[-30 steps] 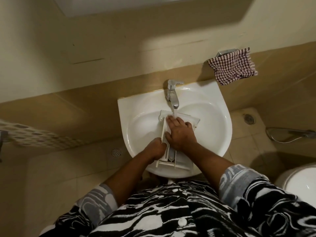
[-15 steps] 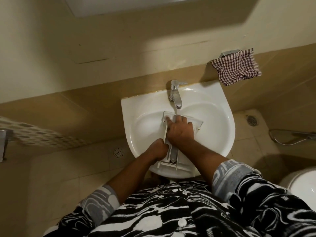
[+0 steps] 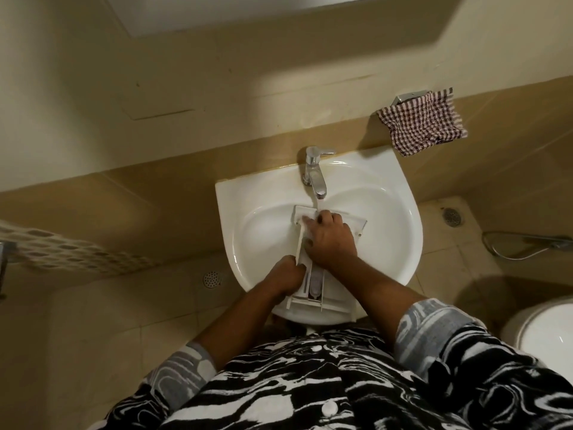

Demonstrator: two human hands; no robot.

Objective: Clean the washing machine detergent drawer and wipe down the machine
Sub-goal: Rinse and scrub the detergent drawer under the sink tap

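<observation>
A white plastic detergent drawer (image 3: pixel 313 294) lies lengthwise in the white sink (image 3: pixel 387 243), its wide front panel under the tap (image 3: pixel 313 175). A thin stream of water runs from the tap onto the drawer's far end. My left hand (image 3: pixel 286 276) grips the drawer's left side wall near its middle. My right hand (image 3: pixel 330 238) lies on top of the drawer's far compartments, fingers reaching into them up to the front panel. Whether it holds a cloth or brush is hidden.
A red-checked cloth (image 3: pixel 423 121) hangs from a metal holder on the wall at upper right. A toilet (image 3: pixel 545 333) stands at the right, a spray hose (image 3: pixel 524 243) above it. Floor drains (image 3: pixel 212 279) sit left and right of the sink. A patterned towel (image 3: pixel 71 249) hangs at left.
My right hand has slid a little toward the tap along the drawer's far compartments. My left hand keeps its grip on the drawer's side. The camera view has shifted slightly.
</observation>
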